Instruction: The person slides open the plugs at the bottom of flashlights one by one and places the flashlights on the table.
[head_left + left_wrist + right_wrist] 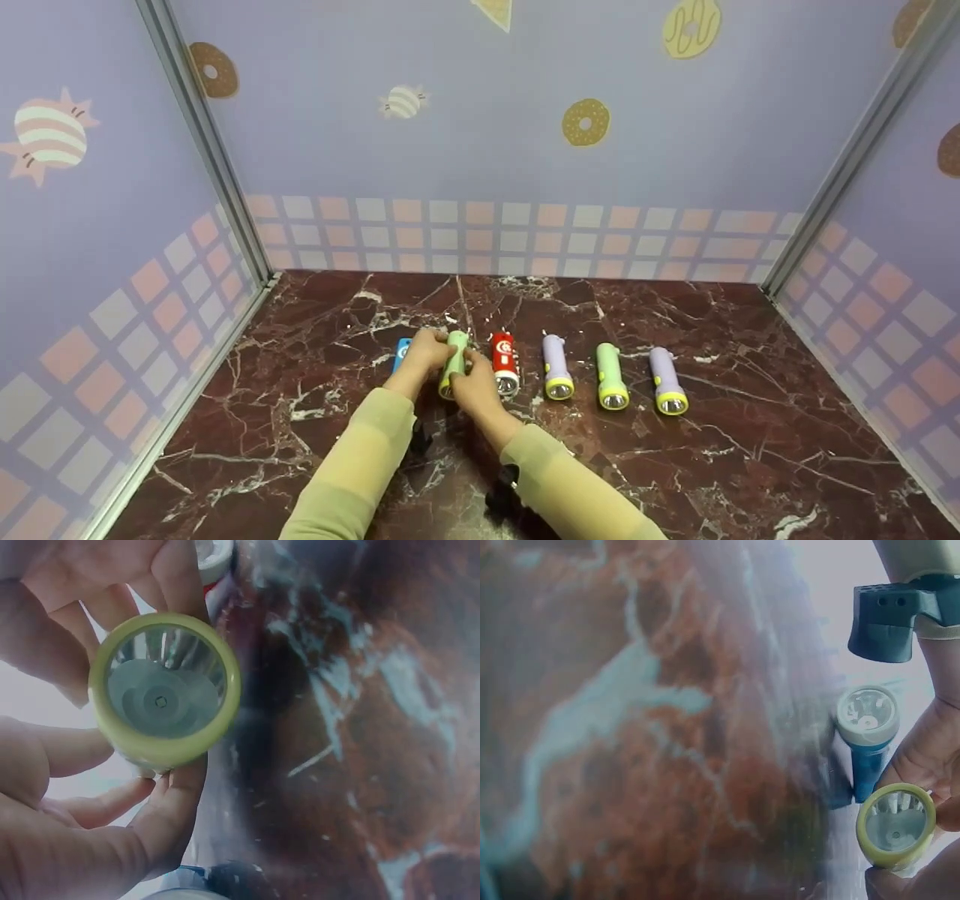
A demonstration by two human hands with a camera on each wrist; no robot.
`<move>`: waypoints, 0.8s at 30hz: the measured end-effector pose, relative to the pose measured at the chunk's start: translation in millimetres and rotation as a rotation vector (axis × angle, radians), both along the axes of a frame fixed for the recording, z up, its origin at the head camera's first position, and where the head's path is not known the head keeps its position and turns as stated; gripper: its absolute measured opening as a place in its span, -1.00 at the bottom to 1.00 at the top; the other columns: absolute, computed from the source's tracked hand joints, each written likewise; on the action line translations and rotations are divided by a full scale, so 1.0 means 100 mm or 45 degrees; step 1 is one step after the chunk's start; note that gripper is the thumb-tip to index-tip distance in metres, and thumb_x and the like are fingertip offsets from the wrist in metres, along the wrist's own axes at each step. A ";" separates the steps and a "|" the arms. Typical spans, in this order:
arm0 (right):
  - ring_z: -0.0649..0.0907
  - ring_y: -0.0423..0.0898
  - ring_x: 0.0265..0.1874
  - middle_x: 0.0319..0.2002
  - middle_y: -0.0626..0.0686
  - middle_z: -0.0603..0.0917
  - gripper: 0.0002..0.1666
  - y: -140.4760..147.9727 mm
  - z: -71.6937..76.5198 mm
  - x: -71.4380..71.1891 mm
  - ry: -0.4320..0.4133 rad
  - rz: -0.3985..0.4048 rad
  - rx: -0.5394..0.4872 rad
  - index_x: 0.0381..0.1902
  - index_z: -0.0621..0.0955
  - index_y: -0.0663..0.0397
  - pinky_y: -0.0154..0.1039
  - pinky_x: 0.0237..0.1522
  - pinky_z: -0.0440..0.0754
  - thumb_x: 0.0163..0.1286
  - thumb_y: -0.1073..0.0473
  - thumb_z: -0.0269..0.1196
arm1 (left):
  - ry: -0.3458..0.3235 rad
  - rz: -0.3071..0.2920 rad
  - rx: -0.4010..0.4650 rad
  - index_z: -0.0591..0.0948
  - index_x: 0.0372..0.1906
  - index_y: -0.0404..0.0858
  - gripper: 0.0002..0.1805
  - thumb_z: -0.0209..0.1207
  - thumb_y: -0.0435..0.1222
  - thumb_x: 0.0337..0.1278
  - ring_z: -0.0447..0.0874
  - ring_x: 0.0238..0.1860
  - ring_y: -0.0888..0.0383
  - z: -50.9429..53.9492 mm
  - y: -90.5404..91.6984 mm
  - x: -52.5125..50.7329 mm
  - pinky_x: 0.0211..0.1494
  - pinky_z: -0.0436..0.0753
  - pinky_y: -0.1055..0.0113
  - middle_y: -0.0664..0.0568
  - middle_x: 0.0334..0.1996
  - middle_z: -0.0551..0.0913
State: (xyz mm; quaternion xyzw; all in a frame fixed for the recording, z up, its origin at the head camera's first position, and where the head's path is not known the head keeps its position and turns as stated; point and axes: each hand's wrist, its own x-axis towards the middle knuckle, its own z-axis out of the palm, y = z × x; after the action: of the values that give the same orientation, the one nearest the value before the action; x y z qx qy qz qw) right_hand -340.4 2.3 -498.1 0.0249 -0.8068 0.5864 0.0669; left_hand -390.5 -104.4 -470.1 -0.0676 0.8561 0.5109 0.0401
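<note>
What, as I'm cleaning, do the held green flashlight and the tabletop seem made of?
Held green flashlight: probably smooth moulded plastic, given its even colour and rounded yellow rim. Tabletop: polished marble or a printed imitation, from its pale veins and sheen.

1 pale-green flashlight (454,366), its yellow-ringed lens apparently unlit, is just left of the red flashlight (503,352), its lens end facing the same way; whether it lies flat or slightly raised is hard to tell.
</note>
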 end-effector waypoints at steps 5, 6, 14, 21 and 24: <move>0.70 0.09 -0.09 0.09 0.39 0.67 -0.27 0.03 0.05 0.00 -0.022 0.007 -0.135 0.32 0.47 0.49 -0.13 -0.10 0.74 0.12 0.44 0.23 | 0.024 0.023 0.055 0.55 0.24 -0.55 -0.56 0.17 -0.44 0.32 0.68 0.03 -0.11 0.07 0.00 0.03 -0.05 0.70 0.26 -0.38 0.19 0.63; 0.71 0.08 -0.08 0.11 0.38 0.67 -0.27 0.04 0.06 0.00 -0.026 0.010 -0.145 0.33 0.48 0.47 -0.15 -0.11 0.74 0.12 0.43 0.23 | 0.030 0.025 0.066 0.54 0.26 -0.55 -0.56 0.17 -0.44 0.32 0.68 0.04 -0.12 0.08 0.00 0.04 -0.04 0.71 0.25 -0.39 0.19 0.63; 0.71 0.24 0.10 0.23 0.40 0.62 -0.24 0.13 0.09 -0.01 -0.034 0.099 -0.227 0.34 0.46 0.48 -0.10 0.00 0.77 0.11 0.40 0.25 | 0.081 0.032 0.144 0.55 0.25 -0.53 -0.56 0.17 -0.43 0.32 0.71 0.06 -0.15 0.15 0.04 0.10 0.05 0.74 0.16 -0.39 0.14 0.65; 0.69 0.24 0.13 0.27 0.41 0.59 -0.20 0.25 0.18 0.03 -0.013 0.151 -0.237 0.36 0.43 0.51 -0.16 0.02 0.75 0.12 0.37 0.28 | 0.138 0.022 0.176 0.51 0.29 -0.51 -0.53 0.17 -0.40 0.35 0.68 0.14 -0.22 0.20 0.04 0.17 0.10 0.73 0.12 -0.40 0.16 0.64; 0.69 0.27 0.14 0.32 0.42 0.54 -0.20 0.30 0.20 0.05 -0.009 0.188 -0.261 0.39 0.40 0.52 -0.16 0.02 0.76 0.16 0.36 0.29 | 0.160 0.021 0.217 0.50 0.31 -0.51 -0.53 0.17 -0.41 0.37 0.67 0.15 -0.24 0.21 0.07 0.21 0.09 0.74 0.10 -0.43 0.14 0.64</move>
State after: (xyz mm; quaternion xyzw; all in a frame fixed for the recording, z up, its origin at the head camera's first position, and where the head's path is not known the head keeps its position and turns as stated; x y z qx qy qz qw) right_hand -335.4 32.4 -478.5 0.0750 -0.7389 0.6692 0.0230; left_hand -369.4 -97.3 -448.8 -0.0386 0.8098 0.5854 -0.0123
